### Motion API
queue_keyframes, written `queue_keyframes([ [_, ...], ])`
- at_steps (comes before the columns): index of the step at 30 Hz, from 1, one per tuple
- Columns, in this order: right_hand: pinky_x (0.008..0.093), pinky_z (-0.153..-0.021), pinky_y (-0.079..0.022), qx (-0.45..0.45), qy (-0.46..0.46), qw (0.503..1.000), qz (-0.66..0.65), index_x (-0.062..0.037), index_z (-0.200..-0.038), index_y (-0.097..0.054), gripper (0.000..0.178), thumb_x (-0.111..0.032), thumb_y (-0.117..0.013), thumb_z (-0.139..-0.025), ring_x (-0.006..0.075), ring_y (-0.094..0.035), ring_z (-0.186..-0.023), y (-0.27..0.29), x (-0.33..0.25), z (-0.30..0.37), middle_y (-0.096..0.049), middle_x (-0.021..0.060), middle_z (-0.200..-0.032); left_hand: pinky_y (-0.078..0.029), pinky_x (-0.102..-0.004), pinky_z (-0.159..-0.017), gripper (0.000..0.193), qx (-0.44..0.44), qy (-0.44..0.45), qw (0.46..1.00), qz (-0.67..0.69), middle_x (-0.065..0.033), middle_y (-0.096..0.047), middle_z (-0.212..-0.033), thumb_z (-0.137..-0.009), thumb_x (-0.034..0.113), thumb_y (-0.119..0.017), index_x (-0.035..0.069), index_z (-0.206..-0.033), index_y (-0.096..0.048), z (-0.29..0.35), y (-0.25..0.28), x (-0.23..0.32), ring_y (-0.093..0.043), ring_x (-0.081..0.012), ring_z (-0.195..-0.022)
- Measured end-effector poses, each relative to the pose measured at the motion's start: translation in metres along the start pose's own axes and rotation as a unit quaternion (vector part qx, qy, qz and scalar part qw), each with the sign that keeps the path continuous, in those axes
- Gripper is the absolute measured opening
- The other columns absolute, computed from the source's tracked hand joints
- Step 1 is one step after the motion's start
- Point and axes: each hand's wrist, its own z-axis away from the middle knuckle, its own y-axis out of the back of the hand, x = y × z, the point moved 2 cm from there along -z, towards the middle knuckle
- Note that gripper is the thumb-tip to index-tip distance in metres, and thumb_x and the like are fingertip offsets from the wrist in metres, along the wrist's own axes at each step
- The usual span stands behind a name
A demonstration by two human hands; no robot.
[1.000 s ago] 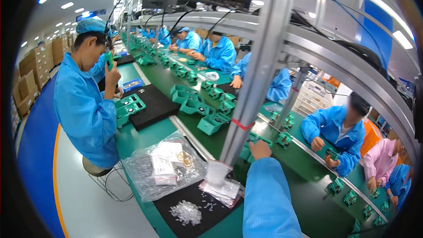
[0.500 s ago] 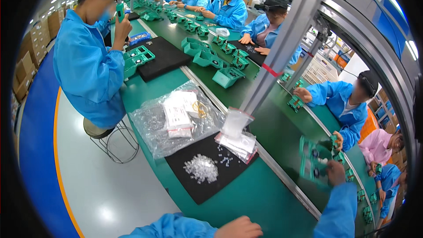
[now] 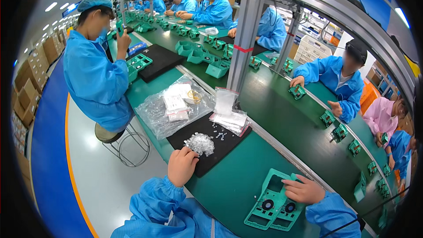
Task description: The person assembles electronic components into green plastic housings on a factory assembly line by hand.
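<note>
My left hand (image 3: 182, 167) is at the near edge of a heap of small clear plastic pieces (image 3: 200, 143) on a black mat (image 3: 210, 163). Its fingers are bent together at the tips, and whether a piece is between them is hidden. My right hand (image 3: 305, 190) grips the upper part of green plastic housings (image 3: 260, 217) on the green table just in front of me. They look like two, side by side and overlapping, with cut-out windows and black round parts. A few loose clear pieces (image 3: 219, 135) are scattered beside the heap.
Zip bags (image 3: 229, 117) lie on the mat's far side, near a clear plastic sheet with white packets (image 3: 175, 102). A metal post (image 3: 246, 39) rises beyond. Green assemblies (image 3: 340, 131) line the conveyor (image 3: 282, 119). Co-workers sit across it; another person (image 3: 94, 75) sits at left.
My right hand has brought the green housings from over the conveyor to the table before me. My left hand has moved forward and left to the clear pieces. The view has shifted.
</note>
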Motion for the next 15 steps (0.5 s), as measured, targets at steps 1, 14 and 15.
queue_keyframes([
  [1, 0.0357, -0.091, -0.037, 0.000, -0.006, 1.000, 0.001, -0.0140, -0.081, -0.051, 0.006, -0.011, -0.052, -0.075, 0.0120, -0.049, -0.110, 0.000, 0.002, -0.001, -0.059, -0.0006, -0.098, -0.041, -0.0351, -0.064, 0.012, -0.001, -0.006, 1.000, 0.001, -0.0040, -0.055, -0.077, -0.064, 0.007, -0.067, 0.009, -0.075, -0.062, -0.002, -0.004, -0.001, -0.051, -0.0264, -0.069],
  [14, 0.0274, -0.054, -0.046, 0.310, -0.317, 0.867, -0.229, -0.0093, -0.085, -0.063, 0.024, -0.008, -0.069, -0.063, 0.0179, -0.060, -0.070, 0.052, -0.108, -0.044, -0.063, 0.0033, -0.083, -0.041, -0.0287, -0.062, 0.008, -0.286, 0.013, 0.865, 0.413, -0.0056, -0.054, -0.074, -0.072, -0.004, -0.056, 0.004, -0.072, -0.054, 0.027, 0.006, 0.113, -0.053, -0.0196, -0.070],
  [15, 0.0286, -0.053, -0.044, 0.324, -0.369, 0.825, -0.279, -0.0080, -0.081, -0.061, 0.018, -0.009, -0.070, -0.065, 0.0192, -0.059, -0.067, 0.056, -0.112, -0.051, -0.062, 0.0035, -0.079, -0.043, -0.0272, -0.064, 0.006, -0.312, -0.041, 0.838, 0.445, -0.0066, -0.056, -0.077, -0.074, -0.003, -0.057, 0.003, -0.075, -0.055, 0.036, 0.007, 0.136, -0.055, -0.0186, -0.072],
])
